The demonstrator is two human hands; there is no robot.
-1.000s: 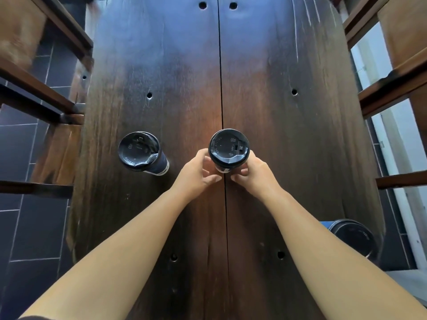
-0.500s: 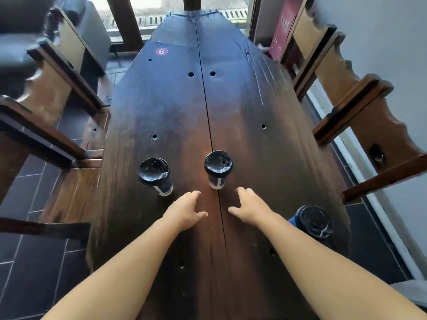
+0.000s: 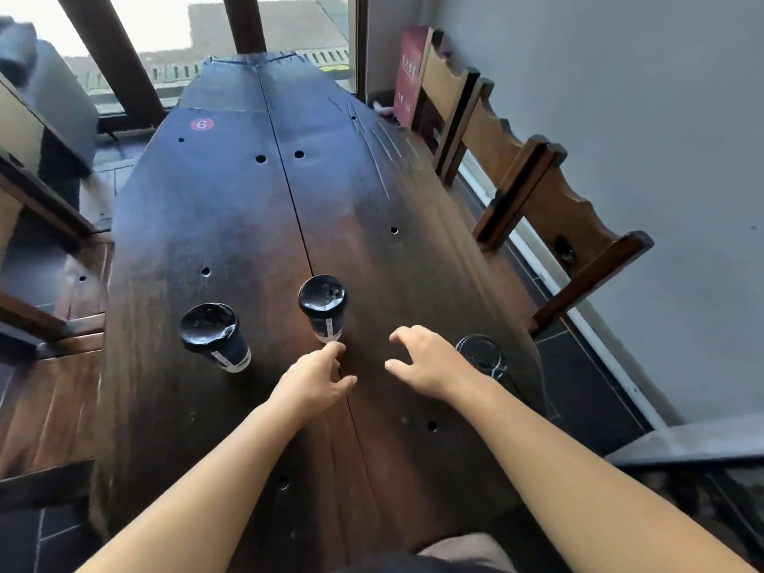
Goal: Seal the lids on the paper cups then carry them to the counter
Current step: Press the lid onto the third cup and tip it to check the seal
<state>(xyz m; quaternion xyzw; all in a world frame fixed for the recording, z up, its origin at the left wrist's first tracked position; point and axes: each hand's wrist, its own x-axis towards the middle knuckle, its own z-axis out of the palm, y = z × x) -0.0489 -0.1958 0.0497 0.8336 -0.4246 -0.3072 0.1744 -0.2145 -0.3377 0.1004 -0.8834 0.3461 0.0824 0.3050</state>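
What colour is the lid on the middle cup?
The lid is glossy black, seen best in the head view.

Your left hand (image 3: 318,378) and right hand (image 3: 430,366) hang over the wooden table (image 3: 231,208), fingers loosely spread, holding nothing, near the lidded middle cup (image 3: 324,310). Another lidded cup (image 3: 215,337) stands to its left; a third cup (image 3: 481,357) sits at the table's right edge, beside your right hand.
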